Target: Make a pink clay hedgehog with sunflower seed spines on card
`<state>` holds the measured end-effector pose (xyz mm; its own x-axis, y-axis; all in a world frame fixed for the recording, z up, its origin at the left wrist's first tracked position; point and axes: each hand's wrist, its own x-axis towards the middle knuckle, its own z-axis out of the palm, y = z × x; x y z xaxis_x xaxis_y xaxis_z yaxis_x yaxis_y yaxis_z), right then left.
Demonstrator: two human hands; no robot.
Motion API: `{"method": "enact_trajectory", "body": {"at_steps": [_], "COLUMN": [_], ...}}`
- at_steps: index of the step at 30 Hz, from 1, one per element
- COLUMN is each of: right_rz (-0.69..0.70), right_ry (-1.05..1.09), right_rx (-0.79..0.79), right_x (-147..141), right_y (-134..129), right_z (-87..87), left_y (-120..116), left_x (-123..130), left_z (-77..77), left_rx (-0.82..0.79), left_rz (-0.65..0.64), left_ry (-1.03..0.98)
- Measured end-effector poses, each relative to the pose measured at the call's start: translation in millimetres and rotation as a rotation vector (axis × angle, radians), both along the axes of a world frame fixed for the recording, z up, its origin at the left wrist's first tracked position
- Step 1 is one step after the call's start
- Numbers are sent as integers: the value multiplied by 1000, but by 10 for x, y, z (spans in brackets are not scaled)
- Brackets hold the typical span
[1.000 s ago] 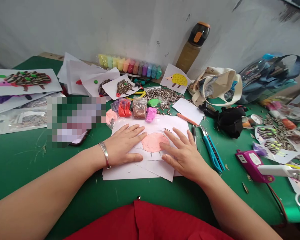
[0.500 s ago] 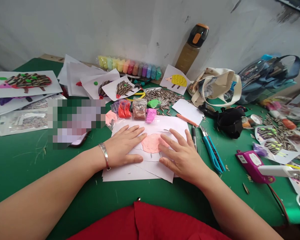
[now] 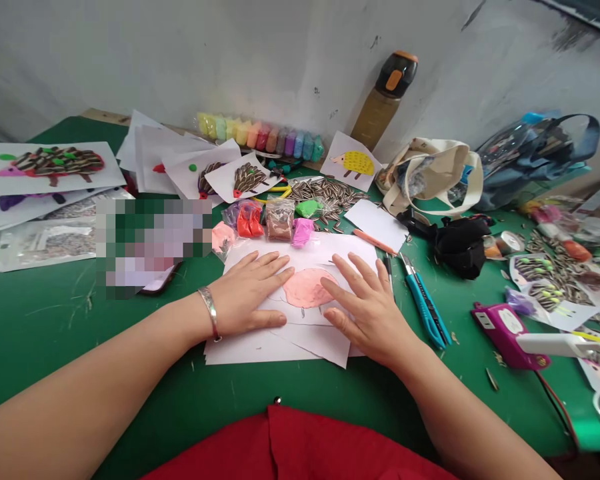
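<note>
Flattened pink modelling clay forms a rounded patch on a white sheet of paper, with short drawn marks just below it. My left hand lies flat on the paper at the left, fingers stretched toward the clay's left edge. Across from it, my right hand is spread open, with a fingertip over the clay's right edge. Neither hand grips anything. Behind the paper sit small bags of clay: red, brown and magenta.
A blue utility knife and an orange stick lie to the right. Sunflower seeds are heaped behind. Seed-covered hedgehog pictures are at left. A purple glue-gun-like device, a black pouch and a bottle stand around.
My right hand has shifted slightly right and its fingers have moved off part of the clay, showing more of its right side. My left hand stays in place.
</note>
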<state>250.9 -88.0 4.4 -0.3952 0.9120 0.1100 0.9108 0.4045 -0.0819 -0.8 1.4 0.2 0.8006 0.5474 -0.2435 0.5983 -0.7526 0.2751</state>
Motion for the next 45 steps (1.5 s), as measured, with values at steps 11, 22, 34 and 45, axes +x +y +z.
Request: {"method": "enact_trajectory", "body": {"at_steps": [11,22,34,45], "right_rz": [1,-28,-119,-126], "right_ry": [-7,-14,14,31], "right_rx": [-6,-56,-123,-232], "right_x": [-31,-73,-106,-133], "right_y": [8,59,141,320], "right_z": [-19,-77,-42,156], "left_y": [9,2,5,4], "left_x": [1,0,-4,-25], "left_z": [1,5,-16,-50], "left_rx": [-1,-5,11,23], "left_rz": [-5,-1,-5,-16], "left_ry": [-4,-4,-23,-38]}}
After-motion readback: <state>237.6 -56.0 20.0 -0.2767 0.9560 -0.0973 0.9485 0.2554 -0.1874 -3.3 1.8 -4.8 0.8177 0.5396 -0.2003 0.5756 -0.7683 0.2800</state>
